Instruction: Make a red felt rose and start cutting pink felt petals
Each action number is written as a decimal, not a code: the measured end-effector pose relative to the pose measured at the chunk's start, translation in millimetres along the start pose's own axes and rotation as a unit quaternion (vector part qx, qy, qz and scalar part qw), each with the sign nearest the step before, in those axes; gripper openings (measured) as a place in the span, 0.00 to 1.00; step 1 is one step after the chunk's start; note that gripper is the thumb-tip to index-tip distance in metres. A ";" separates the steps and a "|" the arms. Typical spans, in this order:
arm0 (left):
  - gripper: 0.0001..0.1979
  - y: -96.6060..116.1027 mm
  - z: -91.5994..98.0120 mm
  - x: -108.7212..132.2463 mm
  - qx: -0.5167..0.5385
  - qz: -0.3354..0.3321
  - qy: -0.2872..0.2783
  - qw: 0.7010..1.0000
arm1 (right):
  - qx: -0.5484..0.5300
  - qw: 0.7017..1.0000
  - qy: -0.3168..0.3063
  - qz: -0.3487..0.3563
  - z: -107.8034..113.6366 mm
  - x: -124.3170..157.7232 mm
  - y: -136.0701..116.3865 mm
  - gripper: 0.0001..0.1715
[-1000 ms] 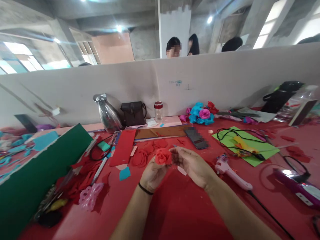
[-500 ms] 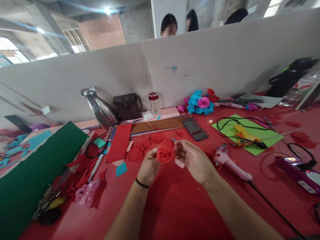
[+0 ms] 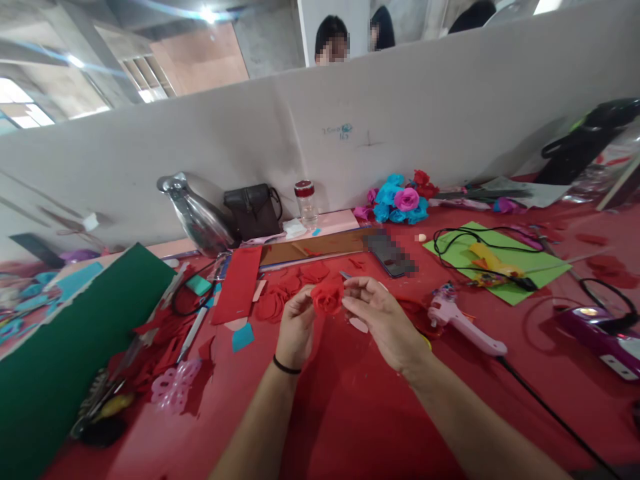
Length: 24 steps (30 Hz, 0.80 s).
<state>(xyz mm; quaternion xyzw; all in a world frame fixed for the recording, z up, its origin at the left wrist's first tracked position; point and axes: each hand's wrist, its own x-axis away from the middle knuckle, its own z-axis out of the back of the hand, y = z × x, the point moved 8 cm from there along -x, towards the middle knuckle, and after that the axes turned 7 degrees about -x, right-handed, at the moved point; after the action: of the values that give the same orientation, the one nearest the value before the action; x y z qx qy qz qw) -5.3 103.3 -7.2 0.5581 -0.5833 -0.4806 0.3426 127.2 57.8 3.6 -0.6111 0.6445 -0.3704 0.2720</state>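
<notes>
A small red paper rose (image 3: 327, 297) sits between my two hands above the red table (image 3: 360, 413). My left hand (image 3: 296, 327), with a black band on its wrist, grips the rose from the left with curled fingers. My right hand (image 3: 380, 317) pinches the rose's right edge with thumb and fingertips. Loose red petal cut-outs (image 3: 283, 293) lie on the table just beyond my hands. A pale pink glue gun (image 3: 463, 320) lies to the right of my right hand.
A green sheet (image 3: 75, 340) leans at the left. A phone (image 3: 391, 255), a silver vase (image 3: 197, 217), a brown bag (image 3: 253, 210), a jar (image 3: 306, 202) and a bunch of paper flowers (image 3: 400, 200) stand near the white partition (image 3: 400, 120). Cables lie on a lime sheet (image 3: 500, 257). People sit beyond.
My hands have lifted slightly away from me with the rose. My right hand, briefly off the rose half a second ago, is back on its edge. The view has tilted down a little.
</notes>
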 end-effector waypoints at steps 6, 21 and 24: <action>0.10 -4.5 -2.1 1.7 0.042 0.015 -0.001 0.999 | -0.008 1.000 -0.003 0.016 -3.3 1.6 1.9 0.17; 0.10 -20.4 -13.6 5.7 0.080 0.080 -0.024 0.993 | -0.013 0.999 0.003 0.043 2.3 -1.3 2.6 0.16; 0.11 -25.4 -15.5 6.8 0.095 0.102 -0.023 0.990 | -0.008 0.999 0.008 0.045 2.7 -0.3 1.2 0.16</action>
<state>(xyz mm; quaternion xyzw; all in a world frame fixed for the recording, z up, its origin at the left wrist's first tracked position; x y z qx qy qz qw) 16.4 96.0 -27.4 0.5146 -0.6880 -0.3981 0.3213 128.7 57.7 1.0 -0.5803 0.6767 -0.3574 0.2784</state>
